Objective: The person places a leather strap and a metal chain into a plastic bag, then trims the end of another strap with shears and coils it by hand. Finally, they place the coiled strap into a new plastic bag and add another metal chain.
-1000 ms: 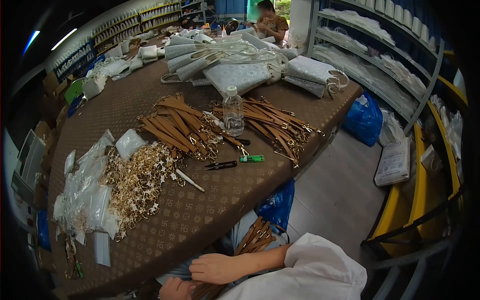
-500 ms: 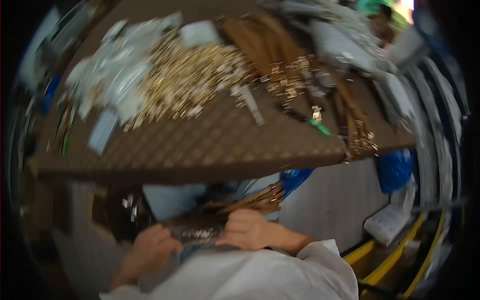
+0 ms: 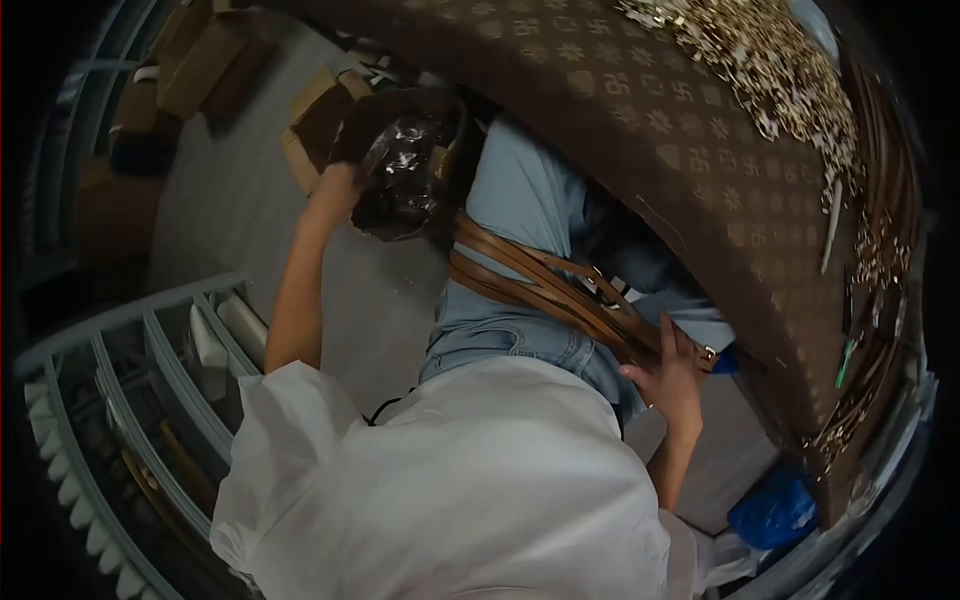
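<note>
Left hand: at the dark plastic bag's near edge; finger opening and any hold cannot be told
Brown straps: lying across the jeans
Right hand: partly open, thumb and fingers spread over the straps' right end; grip unclear
Metal clasps: heaped on the patterned table

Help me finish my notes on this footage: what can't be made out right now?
All in the head view:
- Left hand: fingertips lost in shadow at the dark bag; its grip is unclear.
- Dark bag: contents obscured by glare and dark plastic.
- Brown straps: number unclear, as they overlap and the right hand covers part.
- Gold clasps: pile cut off by the top edge.
</note>
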Demonstrator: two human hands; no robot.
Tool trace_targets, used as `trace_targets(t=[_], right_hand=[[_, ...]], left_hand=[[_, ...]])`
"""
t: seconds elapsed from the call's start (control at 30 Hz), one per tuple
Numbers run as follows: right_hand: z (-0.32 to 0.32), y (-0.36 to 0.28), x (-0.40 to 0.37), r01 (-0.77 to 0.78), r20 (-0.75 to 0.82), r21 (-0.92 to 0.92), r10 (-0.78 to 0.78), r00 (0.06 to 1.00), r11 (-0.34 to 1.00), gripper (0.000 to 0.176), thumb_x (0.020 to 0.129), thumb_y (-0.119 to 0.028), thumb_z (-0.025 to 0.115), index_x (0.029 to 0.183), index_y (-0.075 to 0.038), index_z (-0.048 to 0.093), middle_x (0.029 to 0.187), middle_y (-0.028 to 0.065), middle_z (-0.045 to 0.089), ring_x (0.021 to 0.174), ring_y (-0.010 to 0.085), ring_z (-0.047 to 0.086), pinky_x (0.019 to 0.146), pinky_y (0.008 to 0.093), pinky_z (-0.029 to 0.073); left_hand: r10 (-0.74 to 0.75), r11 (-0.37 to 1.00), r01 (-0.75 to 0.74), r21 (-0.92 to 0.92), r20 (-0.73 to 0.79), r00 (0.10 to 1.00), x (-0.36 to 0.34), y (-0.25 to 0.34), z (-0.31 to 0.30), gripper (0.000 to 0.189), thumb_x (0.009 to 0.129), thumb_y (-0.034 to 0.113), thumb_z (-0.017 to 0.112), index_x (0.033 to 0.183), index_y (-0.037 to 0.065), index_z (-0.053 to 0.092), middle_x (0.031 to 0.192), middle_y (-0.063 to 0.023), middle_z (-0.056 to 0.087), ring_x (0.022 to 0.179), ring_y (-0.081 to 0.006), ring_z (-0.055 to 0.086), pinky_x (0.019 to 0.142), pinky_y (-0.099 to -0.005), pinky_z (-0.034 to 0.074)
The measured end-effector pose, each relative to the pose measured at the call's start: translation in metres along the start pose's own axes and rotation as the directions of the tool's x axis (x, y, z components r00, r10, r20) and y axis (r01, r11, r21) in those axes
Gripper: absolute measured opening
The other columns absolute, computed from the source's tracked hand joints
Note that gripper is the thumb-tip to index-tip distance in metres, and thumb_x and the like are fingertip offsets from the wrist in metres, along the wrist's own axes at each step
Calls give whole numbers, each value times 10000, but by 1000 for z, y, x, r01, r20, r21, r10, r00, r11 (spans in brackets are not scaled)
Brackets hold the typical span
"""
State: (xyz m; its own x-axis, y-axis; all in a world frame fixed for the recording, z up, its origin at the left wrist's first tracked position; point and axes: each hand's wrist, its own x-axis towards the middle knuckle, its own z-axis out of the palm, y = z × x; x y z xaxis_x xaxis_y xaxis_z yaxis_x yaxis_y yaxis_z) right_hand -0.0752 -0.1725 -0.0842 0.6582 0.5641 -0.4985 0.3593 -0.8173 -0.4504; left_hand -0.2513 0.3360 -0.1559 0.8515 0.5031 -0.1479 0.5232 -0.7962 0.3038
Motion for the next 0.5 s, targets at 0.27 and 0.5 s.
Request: trace_targets(t=[0.27,0.5], right_hand=[[43,10,-6,64,-320,-221,-135,938,973,819,553,-308,771,1252,-31,446,1065,145,478,1022,311,439,924,422,323],[75,18,-5,113,-621,-97,-148,769,989,622,547,-281,741,1088,-18,583,948,106,528,957,259,469,916,362,325]], left_hand=[[632,775,-601,-195,209,747,-10,225,-7,685,665,149,710,1281,76,420,1239,-160,463,1105,-373,436,896,-444,375],[607,693,-711,-122,631,483,-37,266,68,691,708,120,647,1324,32,346,1312,-238,359,1140,-424,367,937,-476,345]])
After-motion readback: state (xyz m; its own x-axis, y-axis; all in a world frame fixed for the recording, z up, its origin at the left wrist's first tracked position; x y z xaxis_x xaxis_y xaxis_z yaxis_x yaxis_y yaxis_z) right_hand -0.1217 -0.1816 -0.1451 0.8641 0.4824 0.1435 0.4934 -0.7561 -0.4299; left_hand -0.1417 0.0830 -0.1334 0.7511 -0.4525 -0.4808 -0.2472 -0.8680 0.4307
